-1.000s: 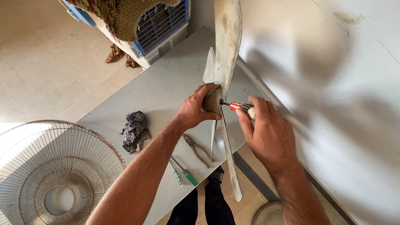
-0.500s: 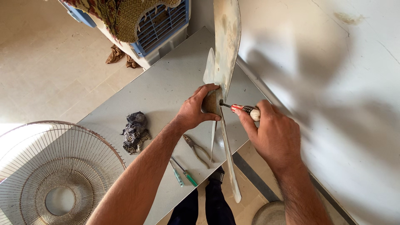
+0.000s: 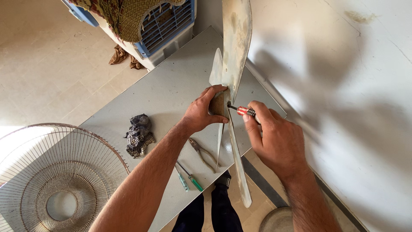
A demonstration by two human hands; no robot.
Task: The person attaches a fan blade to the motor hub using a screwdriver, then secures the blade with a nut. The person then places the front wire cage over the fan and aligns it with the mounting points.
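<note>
Gripping brown hub of pale metal fan blade assembly, left hand frame centre; right hand closed round red-striped screwdriver, shaft pointing left into hub.

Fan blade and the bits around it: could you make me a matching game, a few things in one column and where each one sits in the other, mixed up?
Things:
1. Fan blade
2. Screwdriver
3. Pliers
4. Wire fan guard

Places:
A. Lying flat on the grey table, near the front edge
B. Gripped at its hub by the left hand
C. On the floor, left of the table
D. Held in the right hand, tip at the hub

Pairs: 1-B, 2-D, 3-A, 4-C
</note>
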